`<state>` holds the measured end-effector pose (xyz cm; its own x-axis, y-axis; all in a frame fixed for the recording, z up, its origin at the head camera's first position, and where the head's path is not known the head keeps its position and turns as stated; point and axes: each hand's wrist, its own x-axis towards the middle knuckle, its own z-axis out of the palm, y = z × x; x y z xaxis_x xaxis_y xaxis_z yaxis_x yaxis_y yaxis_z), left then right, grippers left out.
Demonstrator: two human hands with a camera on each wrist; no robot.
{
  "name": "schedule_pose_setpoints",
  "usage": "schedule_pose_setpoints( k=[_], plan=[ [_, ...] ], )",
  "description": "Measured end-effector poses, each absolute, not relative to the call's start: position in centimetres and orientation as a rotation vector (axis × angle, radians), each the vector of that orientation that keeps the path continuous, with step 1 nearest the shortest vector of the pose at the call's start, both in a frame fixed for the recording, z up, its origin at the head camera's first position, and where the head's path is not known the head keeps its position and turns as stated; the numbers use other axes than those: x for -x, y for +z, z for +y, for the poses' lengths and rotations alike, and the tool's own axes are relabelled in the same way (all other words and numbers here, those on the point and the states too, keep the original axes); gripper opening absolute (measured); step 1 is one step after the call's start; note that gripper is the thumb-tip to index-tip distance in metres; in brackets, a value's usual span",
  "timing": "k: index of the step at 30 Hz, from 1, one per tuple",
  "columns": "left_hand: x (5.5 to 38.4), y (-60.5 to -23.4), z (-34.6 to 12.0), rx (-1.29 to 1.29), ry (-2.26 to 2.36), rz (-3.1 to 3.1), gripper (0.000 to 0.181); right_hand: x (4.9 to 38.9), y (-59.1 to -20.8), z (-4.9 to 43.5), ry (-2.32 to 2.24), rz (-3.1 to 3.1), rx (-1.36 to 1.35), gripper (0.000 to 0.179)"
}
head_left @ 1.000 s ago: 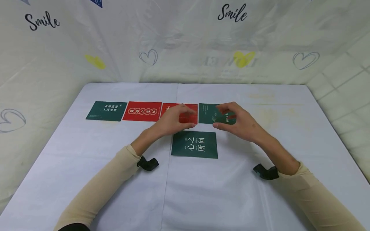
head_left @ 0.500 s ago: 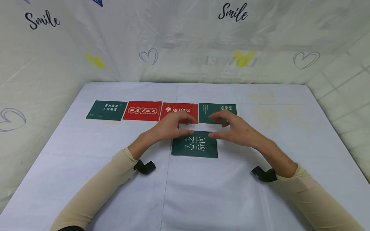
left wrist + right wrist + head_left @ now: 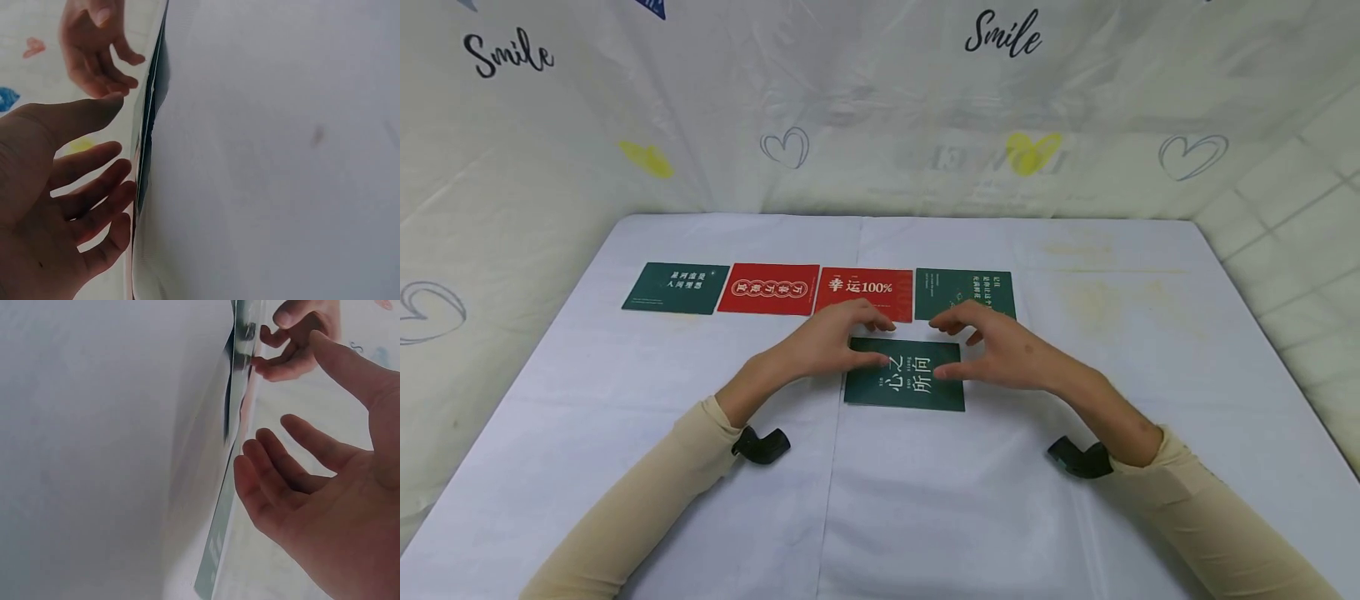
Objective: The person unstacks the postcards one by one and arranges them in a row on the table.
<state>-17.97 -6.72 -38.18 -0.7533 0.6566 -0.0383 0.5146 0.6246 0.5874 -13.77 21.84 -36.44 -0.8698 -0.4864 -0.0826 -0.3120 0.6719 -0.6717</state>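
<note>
My left hand hovers over the left side of a green card with white characters, which lies in front of me. Over its right side is my right hand. Both hands have thumb and fingers spread apart, with nothing between them. Seen edge-on in the left wrist view, the near green card shows more than one thin layer. Beyond the hands runs a row: a green card, a red card, a second red card and another green card, whose lower right the right hand partly covers.
A white cloth with a crease covers the table. Behind it hangs a pale sheet printed with hearts and words. Black wrist devices sit low at each sleeve, close over the cloth.
Both hands have drawn back toward me from over the row to over the near green card, uncovering the second red card's print. The cards themselves stay in place.
</note>
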Motion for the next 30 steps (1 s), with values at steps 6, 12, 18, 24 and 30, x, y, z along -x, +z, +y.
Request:
schedule_pose_setpoints(
  k=[6,12,18,24,30],
  plan=[
    [17.8,-38.1,-7.1,-0.964,0.814,2.572,0.058,13.6,-36.6,21.7,-0.985,2.595,0.654,0.071],
    [17.6,-37.8,-7.3,-0.966,0.810,2.568,0.063,13.3,-36.6,21.3,-0.921,2.586,0.660,0.076],
    [17.4,-37.7,-7.8,-0.957,0.810,2.561,0.066,12.9,-36.7,20.8,-0.835,2.611,0.689,0.092],
    [17.2,-37.6,-7.9,-0.971,0.758,2.534,0.072,12.7,-36.9,20.4,-0.743,2.646,0.715,0.101],
    [17.2,-37.6,-7.9,-1.009,0.688,2.505,0.082,12.6,-36.9,20.0,-0.650,2.686,0.739,0.107]
  ],
)
